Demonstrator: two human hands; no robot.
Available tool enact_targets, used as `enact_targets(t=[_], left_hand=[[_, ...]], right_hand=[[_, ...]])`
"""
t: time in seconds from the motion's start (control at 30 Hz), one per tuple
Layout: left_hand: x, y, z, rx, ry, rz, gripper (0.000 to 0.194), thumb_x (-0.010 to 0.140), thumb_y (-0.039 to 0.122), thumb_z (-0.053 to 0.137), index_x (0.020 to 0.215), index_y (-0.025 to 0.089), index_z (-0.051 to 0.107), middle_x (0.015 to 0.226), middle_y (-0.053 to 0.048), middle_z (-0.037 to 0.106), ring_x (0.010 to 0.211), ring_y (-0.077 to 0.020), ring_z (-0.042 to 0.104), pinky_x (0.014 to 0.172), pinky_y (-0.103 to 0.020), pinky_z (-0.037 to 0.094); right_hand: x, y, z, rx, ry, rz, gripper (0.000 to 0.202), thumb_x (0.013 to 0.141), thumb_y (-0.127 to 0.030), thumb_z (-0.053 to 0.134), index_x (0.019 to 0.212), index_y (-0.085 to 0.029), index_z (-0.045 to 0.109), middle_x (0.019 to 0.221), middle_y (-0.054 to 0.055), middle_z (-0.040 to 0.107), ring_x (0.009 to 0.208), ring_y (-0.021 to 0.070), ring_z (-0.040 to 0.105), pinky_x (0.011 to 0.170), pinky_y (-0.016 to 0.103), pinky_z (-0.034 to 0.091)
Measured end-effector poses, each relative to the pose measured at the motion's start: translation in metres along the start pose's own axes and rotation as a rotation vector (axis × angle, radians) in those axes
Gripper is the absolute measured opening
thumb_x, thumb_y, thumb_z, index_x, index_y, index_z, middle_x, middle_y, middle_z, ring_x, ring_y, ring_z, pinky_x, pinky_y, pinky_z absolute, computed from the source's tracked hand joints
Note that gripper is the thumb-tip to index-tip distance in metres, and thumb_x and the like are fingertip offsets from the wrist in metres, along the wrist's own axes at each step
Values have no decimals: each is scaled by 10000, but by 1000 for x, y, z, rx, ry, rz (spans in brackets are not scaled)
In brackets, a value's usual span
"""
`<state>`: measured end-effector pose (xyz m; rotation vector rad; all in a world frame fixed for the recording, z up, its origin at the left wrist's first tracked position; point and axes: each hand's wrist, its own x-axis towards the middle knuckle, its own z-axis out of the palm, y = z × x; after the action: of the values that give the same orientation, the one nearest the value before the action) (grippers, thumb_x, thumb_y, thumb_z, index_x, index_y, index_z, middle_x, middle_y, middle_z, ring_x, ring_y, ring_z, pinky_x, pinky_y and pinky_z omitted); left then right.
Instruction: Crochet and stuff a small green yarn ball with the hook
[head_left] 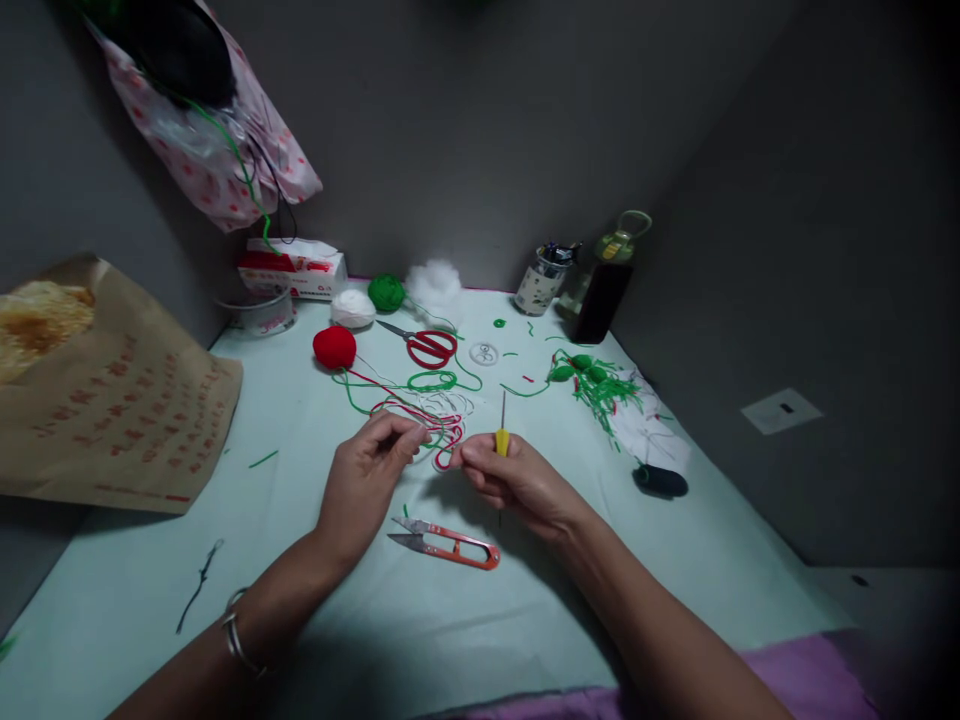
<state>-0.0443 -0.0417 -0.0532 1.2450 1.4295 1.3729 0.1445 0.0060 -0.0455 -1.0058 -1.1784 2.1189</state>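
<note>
My left hand (367, 475) is closed in a pinch at the near edge of a tangle of red, green and white yarn (448, 405), with strands at its fingertips. My right hand (517, 485) grips a crochet hook (502, 440) with a yellow handle, its thin metal shaft pointing up. A small loop of red and white yarn (442, 459) shows at the right fingertips, between the two hands. Just below the hands lie orange thread snips (446, 545), their blades apart and pointing left. What the curled fingers hide I cannot make out.
Behind the yarn are a red ball (334, 348), a white ball (352, 308), a green ball (386, 293), stuffing (434, 290) and red-handled scissors (429, 348). A paper bag (142, 400) stands left. At right are green yarn pieces (592, 380), a pen cup (540, 285) and a bottle (604, 290).
</note>
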Motion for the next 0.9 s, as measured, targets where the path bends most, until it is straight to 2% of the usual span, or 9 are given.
enact_targets(t=[0.2, 0.27, 0.37, 0.43, 0.5, 0.6, 0.7, 0.8, 0.9], left_hand=[[-2, -2, 5, -10, -39, 36, 177, 906, 351, 655, 791, 222, 695, 803, 1, 628, 761, -173, 579, 739, -306, 447], [-2, -2, 5, -16, -39, 37, 176, 914, 348, 646, 800, 222, 693, 807, 0, 628, 760, -172, 583, 736, -305, 454], [-2, -1, 5, -29, -16, 31, 144, 929, 338, 634, 858, 223, 684, 847, -5, 642, 793, -172, 595, 761, -304, 468], [-2, -1, 5, -42, 1, 32, 113, 937, 324, 629, 919, 224, 678, 894, -9, 656, 826, -170, 604, 783, -302, 477], [-3, -2, 6, -41, 9, 51, 94, 941, 303, 630, 961, 223, 675, 928, -12, 663, 845, -167, 611, 800, -303, 484], [-6, -4, 7, 3, -3, 113, 79, 945, 266, 629, 992, 223, 676, 939, -13, 665, 852, -165, 621, 821, -312, 491], [-10, -7, 10, 34, -29, 181, 89, 935, 241, 639, 1010, 221, 682, 914, -10, 664, 854, -168, 630, 823, -322, 504], [-13, -7, 13, 26, -50, 205, 105, 924, 236, 651, 1015, 223, 702, 920, -13, 679, 865, -170, 641, 841, -327, 522], [-12, -6, 14, -88, -67, 109, 139, 914, 257, 661, 1039, 224, 710, 965, -27, 716, 914, -179, 674, 872, -334, 547]], right_hand=[[0, 0, 3, -34, -7, -26, 302, 796, -417, 774, 909, -137, 762, 674, -28, 636, 436, 25, 222, 417, 237, 131], [-1, 0, 4, -36, -9, -17, 230, 806, -364, 734, 883, -148, 737, 688, -25, 651, 436, 32, 213, 417, 240, 125], [-3, 1, 7, -29, -11, 13, 89, 791, -257, 647, 751, -179, 632, 570, -78, 500, 436, 46, 203, 425, 240, 112], [-3, 2, 8, -20, -29, 41, 93, 785, -230, 607, 712, -193, 563, 544, -98, 392, 442, 52, 199, 433, 236, 120], [-3, 4, 10, -15, -31, 47, 131, 806, -256, 620, 717, -191, 548, 566, -95, 386, 449, 49, 208, 435, 233, 136], [0, 9, 10, -25, 0, -4, 251, 837, -393, 709, 779, -169, 614, 621, -71, 467, 454, 39, 233, 430, 235, 134], [4, 16, 9, -28, 18, -55, 410, 824, -537, 745, 764, -139, 667, 560, -76, 422, 452, 40, 217, 430, 242, 129], [8, 19, 8, 24, 73, -53, 406, 733, -506, 843, 725, -133, 681, 562, -56, 498, 438, 31, 243, 424, 236, 142], [9, 16, 7, 97, 132, -48, 395, 661, -456, 901, 733, -136, 682, 644, -23, 620, 427, 14, 252, 411, 218, 148]])
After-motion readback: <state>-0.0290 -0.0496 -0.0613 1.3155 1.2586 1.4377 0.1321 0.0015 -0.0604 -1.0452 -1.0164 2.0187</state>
